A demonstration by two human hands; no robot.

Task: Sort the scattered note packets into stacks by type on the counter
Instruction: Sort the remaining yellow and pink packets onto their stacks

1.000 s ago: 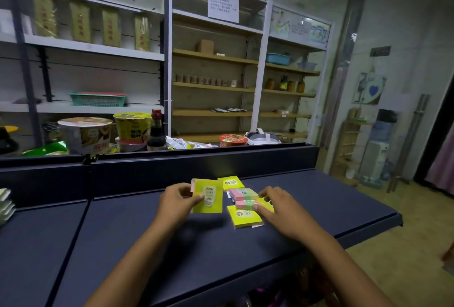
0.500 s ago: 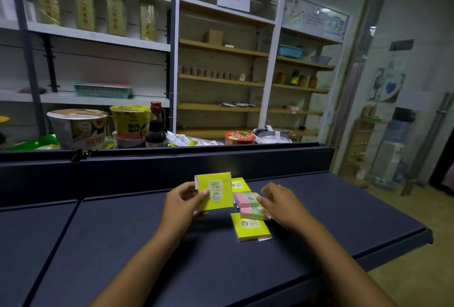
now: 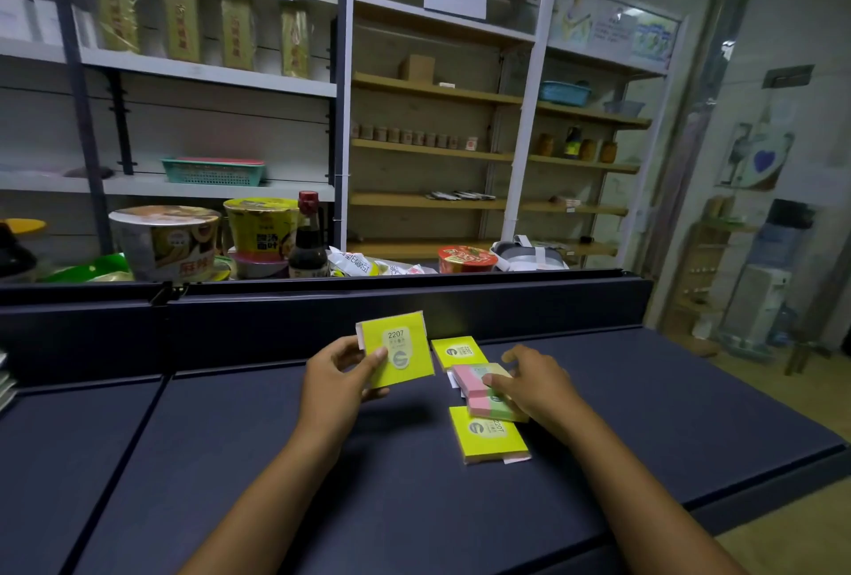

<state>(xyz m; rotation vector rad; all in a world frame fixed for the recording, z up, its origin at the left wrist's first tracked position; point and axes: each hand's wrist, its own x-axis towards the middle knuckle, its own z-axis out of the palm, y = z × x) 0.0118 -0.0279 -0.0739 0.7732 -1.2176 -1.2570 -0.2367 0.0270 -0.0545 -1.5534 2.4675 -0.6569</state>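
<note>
My left hand [image 3: 338, 378] holds a yellow-green note packet [image 3: 399, 351] lifted and tilted above the dark counter [image 3: 276, 459], thumb on its front. A second yellow-green packet [image 3: 458, 351] lies flat behind, and a third [image 3: 490, 436] lies nearest me. Between them sit two pink-and-green packets, one [image 3: 474, 378] partly over the other [image 3: 495, 406]. My right hand [image 3: 536, 385] rests on these two, fingers curled over their right side and touching them.
A raised dark ledge [image 3: 414, 298] runs along the counter's back. Behind it stand instant noodle bowls [image 3: 166, 240], a soy sauce bottle [image 3: 308, 243] and snack bags. Shelving fills the wall. The counter's right edge [image 3: 783, 468] drops to the floor.
My left hand has lifted the yellow-green packet off the counter and tilted it upright. My right hand has shifted slightly on the pink-and-green packets.
</note>
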